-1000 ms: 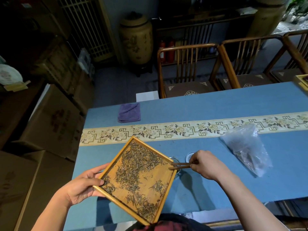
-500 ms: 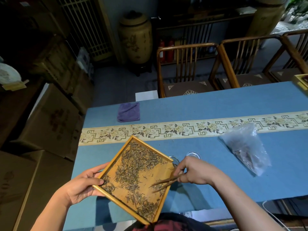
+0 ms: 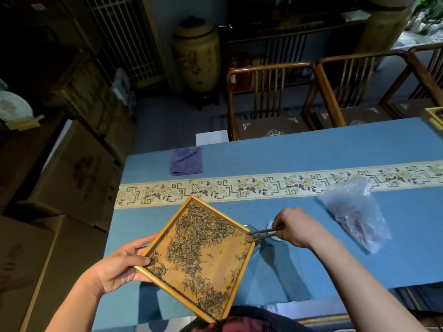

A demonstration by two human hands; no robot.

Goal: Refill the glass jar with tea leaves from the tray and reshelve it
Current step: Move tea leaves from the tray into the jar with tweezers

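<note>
Half a second ago the right hand [image 3: 295, 228] had the wooden tongs [image 3: 263, 234] low over the tray; now the hand is higher and further right, and the tong tips are at the tray's right corner, over the glass jar [image 3: 252, 230].

The jar is clear and hard to see. It sits on the blue table [image 3: 311, 149], just behind the tray's right corner, and only part of its rim shows. A small round glass lid [image 3: 273, 226] lies on the table beside it, under the right hand.

The wooden tray [image 3: 244, 262] is square with a raised rim. It is turned like a diamond and held above the table. Dark thin tea leaves [image 3: 201, 238] lie all over it.

The left hand [image 3: 119, 265] reaches in from below left. Its thumb lies over the tray's left rim and its fingers curl under it. The right arm stretches across the table. The right fingers pinch the tongs, and the tips are close together with a small bit of tea between them.

A purple cloth [image 3: 186, 161] and a plastic bag [image 3: 357, 214] also lie on the table.
</note>
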